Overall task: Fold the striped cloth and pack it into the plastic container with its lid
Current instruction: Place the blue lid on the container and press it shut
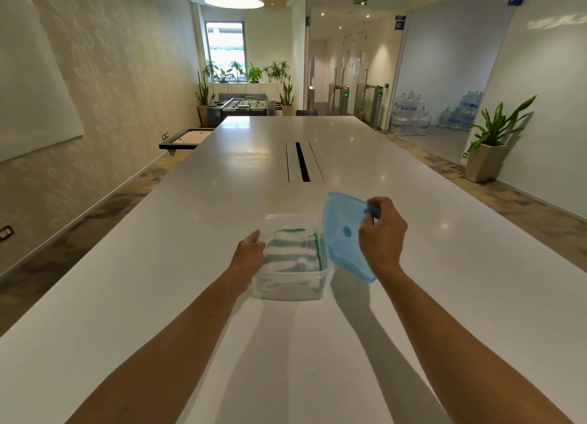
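Observation:
A clear plastic container [287, 288] stands on the white table in front of me. Inside it lies the folded white cloth with green stripes [292, 252], filling most of the box. My left hand [249, 253] grips the container's left rim. My right hand [382, 233] holds the translucent blue lid [343, 236] by its far edge. The lid is tilted up on its side just right of the container, its lower corner near the table.
The long white table [190, 264] stretches ahead, with a cable slot [301, 161] in its middle. Potted plants, water bottles and a foosball table stand far off around the room.

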`<action>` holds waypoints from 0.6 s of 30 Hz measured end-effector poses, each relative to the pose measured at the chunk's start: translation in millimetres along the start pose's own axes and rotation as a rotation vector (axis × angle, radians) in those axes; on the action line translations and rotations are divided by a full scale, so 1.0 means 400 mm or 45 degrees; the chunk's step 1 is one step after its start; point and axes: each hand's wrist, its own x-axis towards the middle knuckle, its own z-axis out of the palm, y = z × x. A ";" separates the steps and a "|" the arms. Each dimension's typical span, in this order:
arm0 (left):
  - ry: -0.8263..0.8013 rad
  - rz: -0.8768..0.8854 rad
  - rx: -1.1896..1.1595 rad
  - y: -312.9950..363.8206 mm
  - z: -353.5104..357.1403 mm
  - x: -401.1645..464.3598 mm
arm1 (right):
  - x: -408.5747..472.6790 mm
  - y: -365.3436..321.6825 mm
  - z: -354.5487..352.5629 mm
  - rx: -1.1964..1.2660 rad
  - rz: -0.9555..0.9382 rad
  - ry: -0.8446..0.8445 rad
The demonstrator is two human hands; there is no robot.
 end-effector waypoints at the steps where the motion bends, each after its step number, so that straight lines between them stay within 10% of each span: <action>1: -0.010 -0.002 -0.015 -0.002 0.002 0.001 | 0.001 -0.025 0.006 -0.015 -0.155 -0.001; 10: 0.017 0.171 -0.139 -0.004 0.029 -0.027 | -0.133 -0.142 0.118 -0.267 -1.164 -0.442; 18: -0.014 -0.049 -0.255 0.014 0.004 -0.010 | -0.211 -0.109 0.186 -0.568 -0.967 -0.870</action>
